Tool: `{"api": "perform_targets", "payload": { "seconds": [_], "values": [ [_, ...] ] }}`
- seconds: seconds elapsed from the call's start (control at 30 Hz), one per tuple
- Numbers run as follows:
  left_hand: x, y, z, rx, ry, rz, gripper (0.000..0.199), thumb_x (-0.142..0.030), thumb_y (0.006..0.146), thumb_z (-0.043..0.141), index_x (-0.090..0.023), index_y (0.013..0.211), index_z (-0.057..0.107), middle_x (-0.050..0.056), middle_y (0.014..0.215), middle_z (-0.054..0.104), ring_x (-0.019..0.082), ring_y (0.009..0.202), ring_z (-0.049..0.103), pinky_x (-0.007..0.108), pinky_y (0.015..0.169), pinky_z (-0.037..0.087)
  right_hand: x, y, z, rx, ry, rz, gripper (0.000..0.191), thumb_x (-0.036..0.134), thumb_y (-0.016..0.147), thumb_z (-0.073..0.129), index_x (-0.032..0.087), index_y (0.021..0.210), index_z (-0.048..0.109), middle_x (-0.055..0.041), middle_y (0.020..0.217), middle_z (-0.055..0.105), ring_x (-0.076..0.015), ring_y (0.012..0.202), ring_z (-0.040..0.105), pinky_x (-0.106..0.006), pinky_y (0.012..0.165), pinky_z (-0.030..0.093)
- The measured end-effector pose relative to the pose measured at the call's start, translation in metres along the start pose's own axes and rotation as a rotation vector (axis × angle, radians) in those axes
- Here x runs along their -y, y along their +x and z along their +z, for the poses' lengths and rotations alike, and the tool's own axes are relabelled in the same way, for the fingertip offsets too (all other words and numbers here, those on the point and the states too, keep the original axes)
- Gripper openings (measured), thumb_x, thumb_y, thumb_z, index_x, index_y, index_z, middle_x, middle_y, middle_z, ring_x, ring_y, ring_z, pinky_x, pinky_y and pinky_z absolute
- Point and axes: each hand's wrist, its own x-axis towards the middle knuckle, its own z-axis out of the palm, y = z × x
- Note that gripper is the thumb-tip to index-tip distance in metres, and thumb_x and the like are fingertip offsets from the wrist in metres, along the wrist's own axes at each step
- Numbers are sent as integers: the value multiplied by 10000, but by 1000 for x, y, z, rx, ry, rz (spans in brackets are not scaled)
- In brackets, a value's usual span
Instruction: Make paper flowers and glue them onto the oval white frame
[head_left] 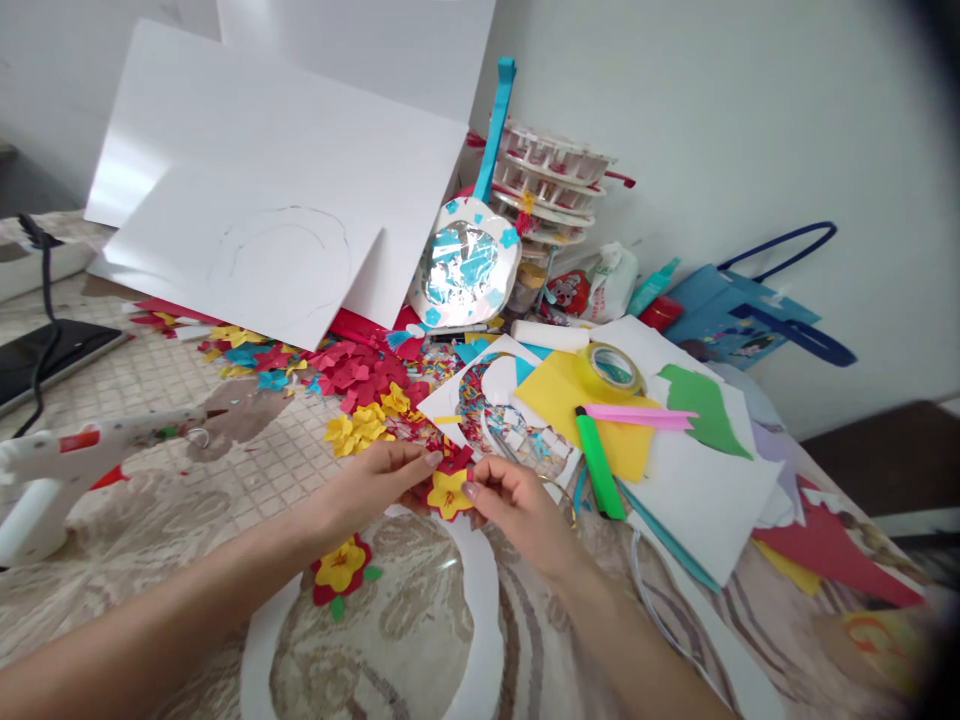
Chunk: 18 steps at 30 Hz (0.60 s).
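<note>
Between my two hands is a paper flower (450, 494), yellow on a red backing, over the top of a white wavy paper ring (484, 610). The fingers of my left hand (382, 480) are pinched at its left side. From the right, the thumb and bent fingers of my right hand (521, 505) close on its edge. A second red and yellow flower (341, 568) with green leaves lies on the left part of the ring.
A white glue gun (82, 455) lies at the left. Cut paper flowers (360, 375) are piled beyond my hands. Yellow tape (611, 368), a green marker (598, 465) and paper sheets lie at the right. White boards (277, 170) lean at the back.
</note>
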Motion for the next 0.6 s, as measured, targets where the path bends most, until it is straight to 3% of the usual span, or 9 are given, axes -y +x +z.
{"api": "perform_targets", "payload": {
  "seconds": [0.2,0.4,0.6],
  "values": [
    [3,1,-4,24,90,22,263,-415,747,623,-153,727,607,-19,659,601,113,615,551,227,610,473,0,1,1,5,35,13,198,321,816,596,169,708,528,37,631,524,-90,534,503,-217,531,410],
    [0,0,-2,1,-66,0,243,-386,709,672,-153,705,605,-33,659,584,98,591,537,232,606,489,-1,0,3,-7,93,14,228,365,833,586,163,734,552,35,581,539,-91,514,508,-216,522,407],
    [0,0,-2,6,-73,-4,240,-391,725,657,-155,711,620,-26,672,584,105,620,530,243,630,496,-3,2,4,-34,183,55,200,329,775,645,158,710,564,38,576,549,-78,491,498,-205,506,405]
  ]
}}
